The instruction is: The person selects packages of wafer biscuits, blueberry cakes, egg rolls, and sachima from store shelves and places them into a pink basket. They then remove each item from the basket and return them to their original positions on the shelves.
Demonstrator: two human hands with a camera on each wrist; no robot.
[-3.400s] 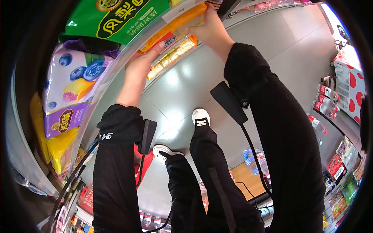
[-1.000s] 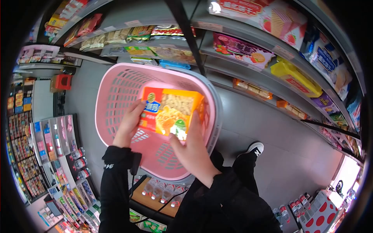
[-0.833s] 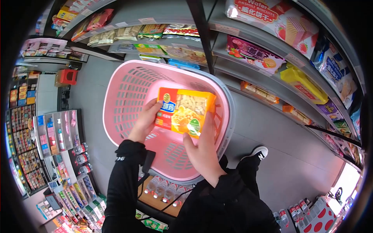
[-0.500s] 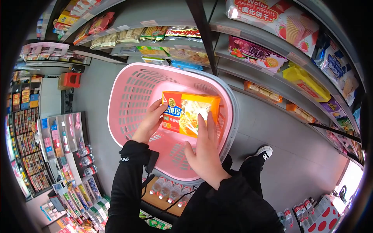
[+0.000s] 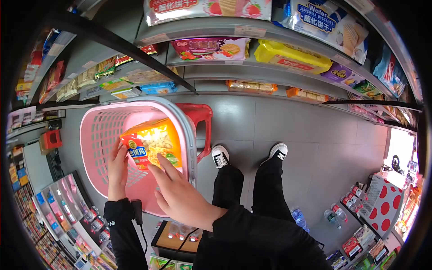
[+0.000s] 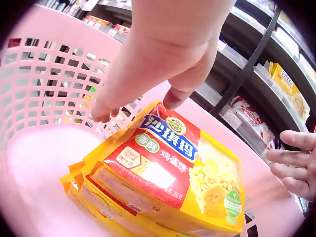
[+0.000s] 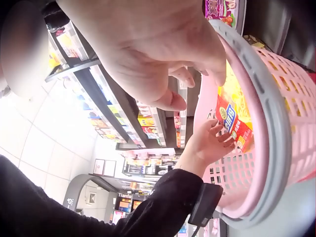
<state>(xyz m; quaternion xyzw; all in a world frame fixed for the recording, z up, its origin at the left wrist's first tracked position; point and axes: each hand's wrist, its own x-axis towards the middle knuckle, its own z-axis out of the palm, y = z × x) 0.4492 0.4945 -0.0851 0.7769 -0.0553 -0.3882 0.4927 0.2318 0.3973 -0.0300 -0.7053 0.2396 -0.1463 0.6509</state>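
Observation:
An orange and red packet of sachima (image 5: 155,146) lies tilted inside the pink basket (image 5: 90,139). In the left wrist view more orange packaging shows directly beneath this sachima packet (image 6: 158,163). My left hand (image 5: 118,173) is at the packet's left end, its thumb at the top corner and its other fingers loosely extended beside it. Toward me, my right hand (image 5: 186,198) hovers over the basket's near side with fingers extended and nothing held. The left wrist view shows this right hand (image 6: 296,163) apart from the packet.
A red stool (image 5: 204,121) stands beside and behind the basket. Shelves of biscuits, including a yellow packet (image 5: 292,57), run across the far side. Water bottles (image 5: 180,230) stand on a wooden surface close by. A polka-dot box (image 5: 382,202) is at the right.
Earlier both hands were at a shelf with an orange packet, then held the sachima packet in the basket. Now the right hand has come off it, the left has loosened, and the head view has turned right.

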